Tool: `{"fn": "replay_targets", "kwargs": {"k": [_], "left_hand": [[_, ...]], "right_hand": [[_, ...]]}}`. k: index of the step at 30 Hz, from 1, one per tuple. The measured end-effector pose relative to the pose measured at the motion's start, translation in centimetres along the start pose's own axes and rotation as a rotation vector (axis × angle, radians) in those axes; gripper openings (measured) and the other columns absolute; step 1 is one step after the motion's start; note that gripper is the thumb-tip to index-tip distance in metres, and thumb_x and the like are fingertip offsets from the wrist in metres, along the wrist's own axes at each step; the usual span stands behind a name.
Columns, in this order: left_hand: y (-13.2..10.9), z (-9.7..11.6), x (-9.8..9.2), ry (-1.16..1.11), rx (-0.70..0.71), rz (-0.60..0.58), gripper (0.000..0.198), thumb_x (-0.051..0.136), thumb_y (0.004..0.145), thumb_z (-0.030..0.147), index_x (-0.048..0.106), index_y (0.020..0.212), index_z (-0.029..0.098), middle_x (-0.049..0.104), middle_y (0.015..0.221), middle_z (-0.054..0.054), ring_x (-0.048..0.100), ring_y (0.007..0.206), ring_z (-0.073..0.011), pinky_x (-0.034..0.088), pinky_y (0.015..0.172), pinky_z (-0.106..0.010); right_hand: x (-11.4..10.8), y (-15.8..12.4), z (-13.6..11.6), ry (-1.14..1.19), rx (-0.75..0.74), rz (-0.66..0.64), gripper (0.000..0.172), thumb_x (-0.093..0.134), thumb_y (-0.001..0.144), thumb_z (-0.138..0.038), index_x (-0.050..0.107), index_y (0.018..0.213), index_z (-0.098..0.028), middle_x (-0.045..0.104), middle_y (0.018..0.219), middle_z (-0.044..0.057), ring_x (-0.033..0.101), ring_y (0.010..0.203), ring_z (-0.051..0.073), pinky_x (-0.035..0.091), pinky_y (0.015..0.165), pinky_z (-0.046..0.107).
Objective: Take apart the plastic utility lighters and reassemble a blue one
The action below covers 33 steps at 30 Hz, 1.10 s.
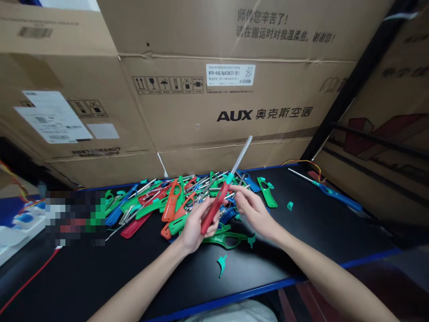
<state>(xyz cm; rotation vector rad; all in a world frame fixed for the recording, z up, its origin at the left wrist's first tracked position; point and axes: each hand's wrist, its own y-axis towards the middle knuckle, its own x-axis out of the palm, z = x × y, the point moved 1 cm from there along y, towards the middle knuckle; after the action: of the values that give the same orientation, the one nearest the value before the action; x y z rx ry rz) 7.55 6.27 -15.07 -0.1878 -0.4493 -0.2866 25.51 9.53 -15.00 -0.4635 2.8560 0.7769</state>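
Left hand [198, 226] is wrapped around 1 red wand lighter [223, 191], held tilted above the parts pile [172, 199]; the right hand [254, 208] is half open beside it. Judged light and stiff, the lighter is best held by its handle [210, 218], the slim tube [241, 155] spared bending.

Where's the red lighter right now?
In the head view, the red lighter is near the centre, in the left hand, by the parts pile, with the right hand beside it.
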Motion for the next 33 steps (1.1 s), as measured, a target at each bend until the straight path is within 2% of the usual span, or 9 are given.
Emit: {"fn": "replay_targets", "kwargs": {"k": [3, 8, 12, 15, 22, 25, 27, 30, 33], "left_hand": [[-0.4, -0.5, 0.5, 0.145, 0.027, -0.063, 0.055, 0.066, 0.085, 0.066, 0.058, 0.104, 0.015, 0.045, 0.059, 0.008, 0.032, 0.040, -0.0032, 0.020, 0.039, -0.016], [-0.7, -0.7, 0.4, 0.450, 0.176, -0.031, 0.058, 0.060, 0.090, 0.066, 0.060, 0.116, 0.015, 0.051, 0.070, 0.004, 0.039, 0.048, -0.0053, 0.028, 0.045, -0.019], [-0.8, -0.4, -0.3, 0.719, 0.335, -0.006, 0.055, 0.054, 0.095, 0.062, 0.068, 0.117, 0.015, 0.066, 0.087, -0.005, 0.056, 0.071, -0.0142, 0.045, 0.067, -0.025], [-0.8, -0.3, -0.6, 0.843, 0.387, 0.006, 0.051, 0.052, 0.096, 0.060, 0.071, 0.117, 0.017, 0.072, 0.102, -0.009, 0.063, 0.090, -0.0220, 0.047, 0.082, -0.031], [-1.3, 0.3, 0.5, 0.893, 0.313, 0.000, 0.051, 0.045, 0.099, 0.060, 0.069, 0.104, 0.017, 0.062, 0.078, -0.004, 0.050, 0.068, -0.0153, 0.038, 0.066, -0.026], [-1.3, 0.3, 0.7, 0.680, 0.093, -0.096, 0.063, 0.041, 0.094, 0.073, 0.064, 0.096, 0.015, 0.043, 0.063, 0.003, 0.033, 0.054, -0.0098, 0.027, 0.052, -0.023], [-1.1, 0.0, 0.5, 0.531, -0.034, -0.173, 0.069, 0.040, 0.090, 0.079, 0.062, 0.095, 0.014, 0.035, 0.062, 0.006, 0.026, 0.050, -0.0071, 0.021, 0.047, -0.022], [-0.7, -0.2, 0.3, 0.502, -0.049, -0.184, 0.069, 0.045, 0.087, 0.082, 0.059, 0.092, 0.014, 0.034, 0.063, 0.007, 0.024, 0.051, -0.0054, 0.017, 0.047, -0.020], [-0.4, 0.0, 0.4, 0.545, -0.031, -0.163, 0.070, 0.046, 0.086, 0.082, 0.060, 0.092, 0.014, 0.034, 0.062, 0.007, 0.025, 0.051, -0.0055, 0.018, 0.047, -0.019]], "right_hand": [[0.4, 0.0, 0.1, 0.094, 0.043, -0.124, 0.034, 0.054, 0.104, -0.047, 0.071, 0.113, -0.019, 0.067, 0.097, 0.005, 0.062, 0.090, 0.017, 0.051, 0.089, 0.030], [0.4, -0.1, -0.5, 0.062, 0.058, -0.138, 0.035, 0.060, 0.100, -0.050, 0.072, 0.105, -0.017, 0.064, 0.082, 0.003, 0.059, 0.081, 0.016, 0.051, 0.083, 0.029], [0.3, -0.1, -0.3, 0.126, 0.093, -0.063, 0.044, 0.062, 0.096, -0.058, 0.072, 0.102, -0.015, 0.064, 0.081, 0.004, 0.060, 0.079, 0.016, 0.052, 0.076, 0.027], [0.1, -0.1, 0.0, 0.207, 0.138, 0.073, 0.048, 0.061, 0.096, -0.060, 0.072, 0.103, -0.014, 0.058, 0.073, 0.002, 0.054, 0.067, 0.012, 0.047, 0.063, 0.023], [-0.4, 0.9, 0.0, 0.311, 0.214, 0.251, 0.049, 0.076, 0.083, -0.060, 0.068, 0.079, -0.013, 0.051, 0.063, 0.000, 0.037, 0.050, 0.006, 0.028, 0.044, 0.020], [-2.8, 2.2, 0.1, 0.402, 0.254, 0.380, 0.051, 0.081, 0.076, -0.061, 0.063, 0.073, -0.014, 0.037, 0.051, -0.006, 0.028, 0.042, 0.004, 0.020, 0.040, 0.020], [-5.0, 3.2, 0.1, 0.441, 0.183, 0.470, 0.047, 0.085, 0.074, -0.057, 0.062, 0.074, -0.015, 0.032, 0.050, -0.008, 0.023, 0.040, 0.003, 0.016, 0.040, 0.020], [-7.4, 4.1, 0.2, 0.457, 0.162, 0.456, 0.043, 0.084, 0.077, -0.054, 0.067, 0.078, -0.014, 0.035, 0.051, -0.008, 0.024, 0.039, 0.002, 0.017, 0.041, 0.021], [-8.4, 4.2, 0.2, 0.473, 0.200, 0.462, 0.043, 0.087, 0.075, -0.052, 0.069, 0.078, -0.013, 0.036, 0.050, -0.007, 0.025, 0.039, 0.002, 0.015, 0.041, 0.021]]}}
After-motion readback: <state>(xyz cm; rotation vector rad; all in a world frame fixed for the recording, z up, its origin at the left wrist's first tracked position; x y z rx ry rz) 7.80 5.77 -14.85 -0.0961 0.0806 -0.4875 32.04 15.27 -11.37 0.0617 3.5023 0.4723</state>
